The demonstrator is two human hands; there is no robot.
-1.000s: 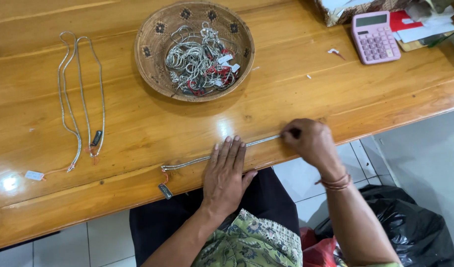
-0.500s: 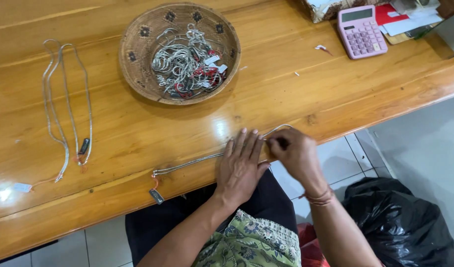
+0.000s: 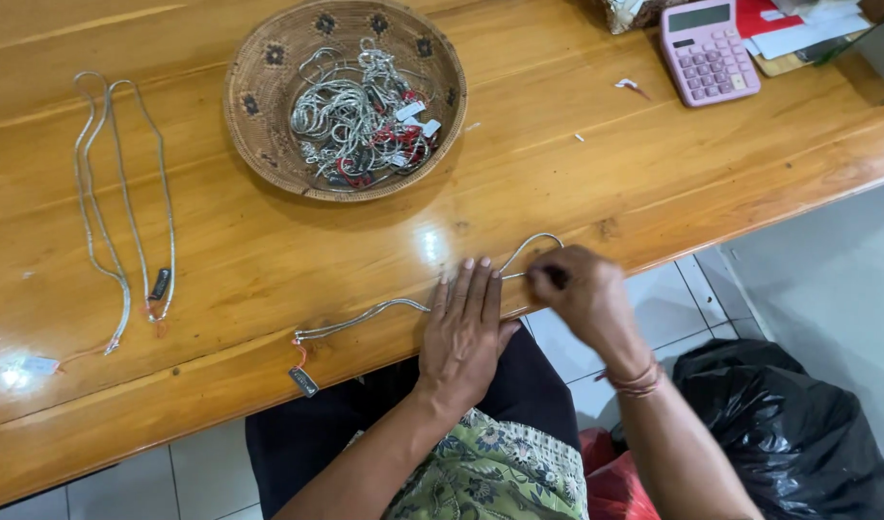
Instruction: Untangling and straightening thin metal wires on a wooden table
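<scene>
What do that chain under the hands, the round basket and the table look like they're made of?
The chain looks like silvery metal: thin, grey, shiny, though which metal is unclear. The basket seems woven plant fibre, matte brown with a coiled weave and dark motifs. The table looks like varnished wood: visible grain, glossy reflections.

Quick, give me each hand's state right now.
Left hand: open, flat, pressing the silver chain onto the wooden table.
Right hand: closed, pinching the chain's looped end.

One woven basket point(image 3: 259, 144), one pink calculator point(image 3: 709, 48), two hands point(image 3: 466, 327), one black bag point(image 3: 798, 433)
</scene>
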